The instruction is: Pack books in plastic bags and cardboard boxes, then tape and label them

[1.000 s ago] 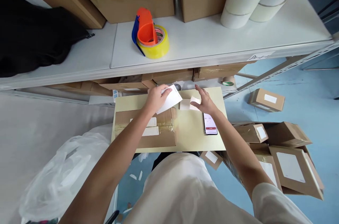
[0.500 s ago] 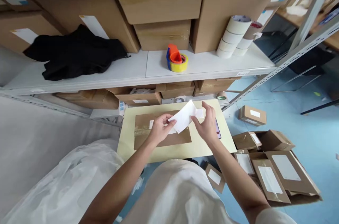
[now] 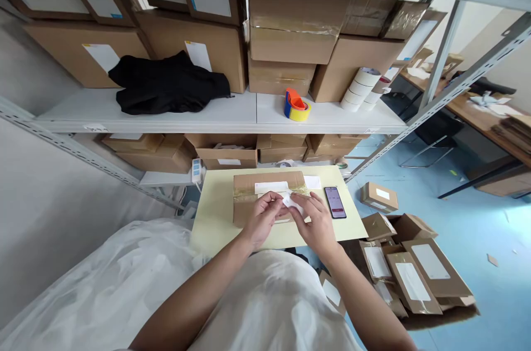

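My left hand (image 3: 262, 219) pinches one end of a small white paper slip (image 3: 289, 201), which looks folded or curled. The thumb and fingers of my right hand (image 3: 314, 223) close on the slip's other side. Both hands are just above the near part of a taped cardboard box (image 3: 244, 211). A white label (image 3: 270, 187) lies across the top of that box. Behind my right hand, another white paper (image 3: 312, 182) rests on the pale yellow tabletop (image 3: 211, 224). To the right of that hand is a phone (image 3: 335, 203) with its screen lit.
Above the table, a shelf (image 3: 186, 123) bears a black cloth (image 3: 166, 83), an orange tape dispenser (image 3: 296, 104), stacked tape rolls (image 3: 360, 88) and cartons. Labelled boxes (image 3: 417, 282) are piled on the floor at right. White plastic sheeting (image 3: 120, 279) bulges at left.
My hands have come closer together, and the slip, spread flat before, is now bunched smaller between them. The camera view has shifted, bringing the whole phone into sight.
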Tool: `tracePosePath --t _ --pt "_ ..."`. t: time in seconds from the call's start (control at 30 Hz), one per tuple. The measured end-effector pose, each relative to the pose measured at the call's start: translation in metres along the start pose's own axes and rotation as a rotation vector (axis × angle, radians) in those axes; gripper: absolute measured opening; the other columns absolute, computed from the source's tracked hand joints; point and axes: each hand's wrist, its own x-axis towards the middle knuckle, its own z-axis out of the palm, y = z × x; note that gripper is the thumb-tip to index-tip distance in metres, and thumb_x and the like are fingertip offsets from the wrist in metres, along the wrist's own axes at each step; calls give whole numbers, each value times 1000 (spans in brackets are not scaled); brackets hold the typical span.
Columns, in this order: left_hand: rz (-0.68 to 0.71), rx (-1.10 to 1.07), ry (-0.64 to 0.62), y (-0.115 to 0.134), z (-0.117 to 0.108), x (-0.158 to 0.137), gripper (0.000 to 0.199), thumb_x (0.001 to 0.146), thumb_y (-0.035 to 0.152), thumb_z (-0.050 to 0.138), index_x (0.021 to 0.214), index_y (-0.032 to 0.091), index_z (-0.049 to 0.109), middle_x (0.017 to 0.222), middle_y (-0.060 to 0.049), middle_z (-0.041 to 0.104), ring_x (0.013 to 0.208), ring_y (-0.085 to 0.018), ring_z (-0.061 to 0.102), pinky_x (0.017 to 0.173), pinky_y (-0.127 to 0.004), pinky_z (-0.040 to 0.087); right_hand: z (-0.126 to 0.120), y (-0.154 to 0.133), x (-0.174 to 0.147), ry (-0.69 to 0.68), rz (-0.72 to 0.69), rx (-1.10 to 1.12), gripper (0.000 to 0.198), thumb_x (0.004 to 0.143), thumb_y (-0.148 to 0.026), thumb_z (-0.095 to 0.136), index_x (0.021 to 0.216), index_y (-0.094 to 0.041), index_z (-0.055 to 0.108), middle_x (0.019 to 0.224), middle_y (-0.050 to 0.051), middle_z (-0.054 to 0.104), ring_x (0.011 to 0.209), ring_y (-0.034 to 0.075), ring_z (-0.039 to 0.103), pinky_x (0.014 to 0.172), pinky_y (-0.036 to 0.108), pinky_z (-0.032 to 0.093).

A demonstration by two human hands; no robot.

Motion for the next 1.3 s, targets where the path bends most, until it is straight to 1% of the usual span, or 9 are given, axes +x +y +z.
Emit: tracePosePath --t 0.13,0.2,0.23,0.3,0.4,0.53,0.73,1.03,1.3 --pt "-29 -38 -38 6 -5 -7 32 68 43 76 76 19 58 73 2 61 73 -12 62 84 -34 51 -1 -12 -2 -3 -8 31 26 89 -24 54 113 -31 61 111 4 70 105 23 64 101 49 43" --pt "-21 -14 -37 6 -7 -10 31 68 42 77 75 18 59 69 3 58 68 -10 59 79 -31 51 -2 -17 -1 -5 2 59 25 86 -28 59 111 -29 63 114 6 68 107 25 63 97 48 46" --pt "-4 10 -32 5 -7 -12 31 68 42 76 75 18 59 67 4 57 65 -9 56 76 -29 50 -3 -20 -1 -1 17 76 24 84 -30 62 108 -27 65 113 8 68 105 25 63 93 46 49" --pt "49 68 -21 3 -9 -13 32 69 44 75 73 17 60 66 4 55 62 -8 52 69 -25 48 -2 -25 0 6 62 126 22 82 -34 65 102 -25 68 105 10 69 98 25 65 85 42 53" --pt "158 160 -20 -1 -13 -14 33 70 47 73 71 17 60 67 2 53 63 -9 50 64 -23 45 2 -31 0 -8 129 244 16 83 -33 65 94 -23 70 91 8 70 86 21 67 77 36 55" --pt "309 283 -59 -4 -21 -13 32 76 47 68 68 17 60 66 1 53 65 -11 50 66 -24 44 9 -34 -3 -30 176 393 15 83 -31 66 94 -24 72 93 7 72 87 21 68 80 35 56" --pt "412 428 -67 -7 -30 -16 29 82 45 61 72 17 61 72 -1 56 68 -12 52 64 -24 44 16 -35 -8 -32 231 506 16 83 -32 66 95 -25 73 95 7 72 91 21 68 83 36 55" --pt "495 640 -9 -7 -35 -28 23 89 36 54 77 18 62 74 -2 56 70 -13 53 65 -25 42 24 -33 -14 -106 307 560 16 84 -29 63 96 -26 73 97 6 73 92 22 68 82 36 54" --pt "492 712 31 -10 -37 -37 23 90 33 53 74 18 61 73 -2 58 72 -14 54 67 -26 43 27 -34 -17 -187 328 538 18 87 -27 58 95 -24 73 98 6 74 93 21 69 81 34 54"
